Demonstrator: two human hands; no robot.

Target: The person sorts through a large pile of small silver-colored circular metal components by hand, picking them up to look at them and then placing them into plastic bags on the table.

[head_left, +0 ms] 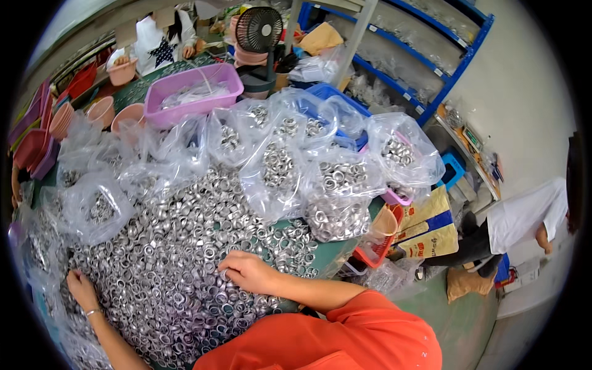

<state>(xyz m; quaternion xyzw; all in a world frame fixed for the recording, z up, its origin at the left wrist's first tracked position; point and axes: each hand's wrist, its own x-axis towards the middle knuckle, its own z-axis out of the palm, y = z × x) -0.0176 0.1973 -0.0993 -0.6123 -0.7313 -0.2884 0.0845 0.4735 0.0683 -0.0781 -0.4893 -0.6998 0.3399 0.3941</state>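
Note:
A broad heap of silvery metal rings (179,265) covers the green table in front of me. My left hand (82,292), with a bracelet at the wrist, is at the heap's left edge beside clear plastic bags. Its fingers are drawn together, and what they hold, if anything, is too small to make out. Over the right part of the heap, my right hand (248,272) has its fingers curled together, tips down at the rings. Whatever lies between those fingertips is hidden.
Open clear bags of rings (279,165) line the heap's far side. Behind them stand a purple basin (237,86), a black fan (259,31) and pink cups (102,111). Blue shelving (453,83) is at the right. One person (524,216) is at right, another (151,40) across the table.

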